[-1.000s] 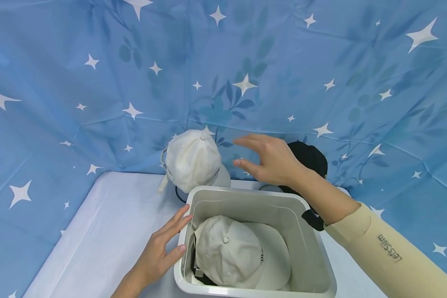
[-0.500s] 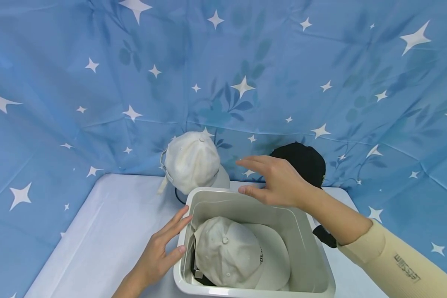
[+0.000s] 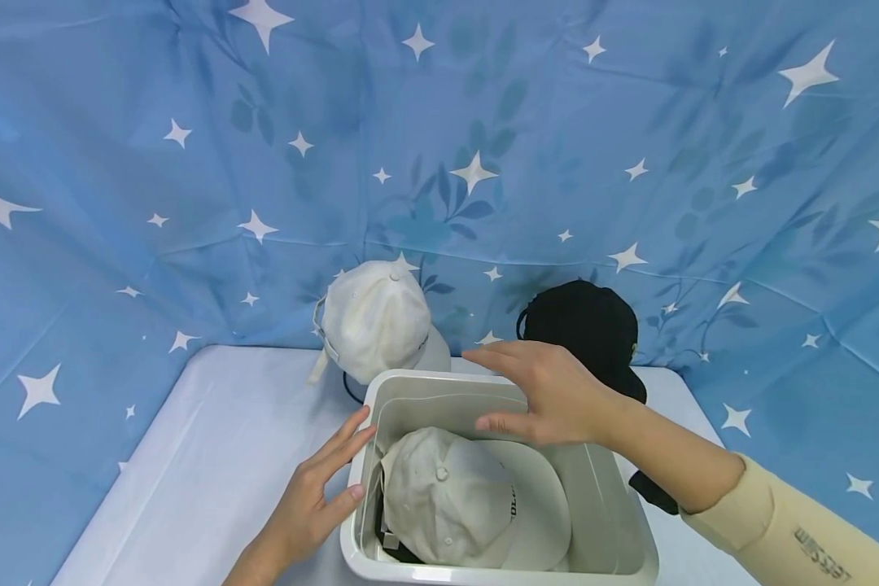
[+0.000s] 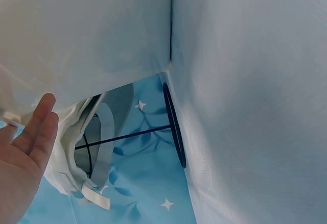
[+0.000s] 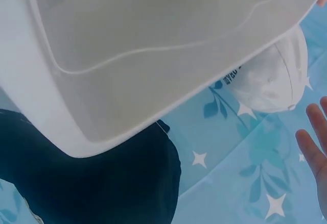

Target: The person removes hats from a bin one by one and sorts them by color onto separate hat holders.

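My left hand rests with spread, straight fingers against the left rim of a pale grey plastic bin. Inside the bin lies a beige baseball cap, crown up and brim to the right. Something black shows beneath its left edge. Over the bin's back part hovers my right hand, fingers extended and nothing held. Behind the bin, a white cap hangs on a black wire stand, seen in the left wrist view. A black cap stands behind the right hand; its lower part is hidden.
The bin stands on a white-covered table, whose back edge meets a blue curtain with white stars and leaves. A small black item sits under my right wrist, partly hidden by it.
My right hand has come away from the black cap, moving toward me and down over the bin, which uncovers more of that cap. My left hand and the beige cap stay put.
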Motion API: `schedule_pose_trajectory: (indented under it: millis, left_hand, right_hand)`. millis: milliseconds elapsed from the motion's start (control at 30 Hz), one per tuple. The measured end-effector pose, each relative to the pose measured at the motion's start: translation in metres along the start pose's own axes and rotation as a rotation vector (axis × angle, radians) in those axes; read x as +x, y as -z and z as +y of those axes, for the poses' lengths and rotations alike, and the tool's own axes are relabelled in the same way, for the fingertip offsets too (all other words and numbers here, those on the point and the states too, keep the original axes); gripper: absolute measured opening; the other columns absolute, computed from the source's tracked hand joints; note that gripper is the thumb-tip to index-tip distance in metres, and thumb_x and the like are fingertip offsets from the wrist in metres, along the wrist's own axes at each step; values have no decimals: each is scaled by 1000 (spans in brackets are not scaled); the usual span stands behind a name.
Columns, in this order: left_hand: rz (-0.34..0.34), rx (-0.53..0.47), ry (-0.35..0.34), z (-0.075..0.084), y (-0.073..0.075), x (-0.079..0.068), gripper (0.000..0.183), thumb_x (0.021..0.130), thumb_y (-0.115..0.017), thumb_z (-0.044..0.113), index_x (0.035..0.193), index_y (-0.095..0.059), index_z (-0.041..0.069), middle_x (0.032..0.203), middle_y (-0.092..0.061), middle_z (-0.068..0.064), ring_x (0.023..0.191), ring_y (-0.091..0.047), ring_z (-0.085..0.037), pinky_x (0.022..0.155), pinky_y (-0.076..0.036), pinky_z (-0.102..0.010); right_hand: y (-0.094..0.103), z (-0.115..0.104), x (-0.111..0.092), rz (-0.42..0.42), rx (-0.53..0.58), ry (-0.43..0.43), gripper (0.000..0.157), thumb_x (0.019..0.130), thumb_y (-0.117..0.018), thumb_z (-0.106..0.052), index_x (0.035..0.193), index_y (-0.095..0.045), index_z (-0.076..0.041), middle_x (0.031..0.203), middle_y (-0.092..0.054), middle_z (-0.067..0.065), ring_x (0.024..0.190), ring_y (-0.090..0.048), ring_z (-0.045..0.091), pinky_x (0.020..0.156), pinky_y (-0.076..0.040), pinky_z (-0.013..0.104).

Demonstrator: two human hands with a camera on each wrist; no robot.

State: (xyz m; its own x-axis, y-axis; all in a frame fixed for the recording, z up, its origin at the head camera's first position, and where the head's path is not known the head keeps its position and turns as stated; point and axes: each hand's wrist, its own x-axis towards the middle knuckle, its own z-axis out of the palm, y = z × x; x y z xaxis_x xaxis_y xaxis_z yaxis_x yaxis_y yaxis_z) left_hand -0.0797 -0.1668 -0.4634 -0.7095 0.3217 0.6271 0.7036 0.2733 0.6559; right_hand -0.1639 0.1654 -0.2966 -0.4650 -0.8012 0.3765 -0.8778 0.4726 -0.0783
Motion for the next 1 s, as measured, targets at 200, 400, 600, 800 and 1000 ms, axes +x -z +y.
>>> schedule_pose_trajectory:
  millis: [200, 400, 600, 800, 1000]
  left_hand:
    - [5, -5, -1, 1, -1, 0, 67, 88, -62, -1, 154, -52, 7, 165, -39, -19, 149, -43, -24, 116, -35, -19]
    - [0, -5, -3, 1, -1, 0, 66, 89, -62, 1, 154, -52, 6, 165, -39, -18, 149, -43, -24, 116, -35, -20]
    - [8, 6, -4, 2, -1, 1, 66, 88, -62, 2, 154, -52, 7, 164, -40, -19, 149, -43, -25, 115, -35, -19]
    - [9, 3, -8, 2, -1, 1, 67, 87, -61, 1, 153, -53, 6, 164, -40, -20, 149, -43, -25, 115, -36, -19]
    - [12, -8, -13, 2, -2, 1, 66, 86, -62, -2, 152, -53, 2, 164, -40, -21, 150, -42, -24, 114, -37, -19]
  right_hand:
    - [-7, -4, -10, -17, 27, 9, 73, 91, -72, -60, 143, -63, -9, 136, -69, 2, 122, -68, 22, 95, -58, 47]
    - [-15, -7, -22, -33, 26, 11, 75, 92, -68, -64, 142, -63, -9, 135, -69, 2, 122, -67, 21, 96, -57, 46]
    - [-21, -7, -33, -46, 36, -4, 75, 91, -69, -63, 146, -61, -12, 136, -69, 0, 120, -67, 20, 94, -58, 46]
    - [-27, -6, -42, -70, 16, -33, 77, 90, -69, -65, 146, -61, -13, 138, -68, 0, 121, -68, 21, 92, -59, 47]
    - [-35, -7, -47, -84, 62, -21, 77, 88, -73, -63, 144, -62, -11, 139, -67, 2, 124, -66, 21, 97, -57, 49]
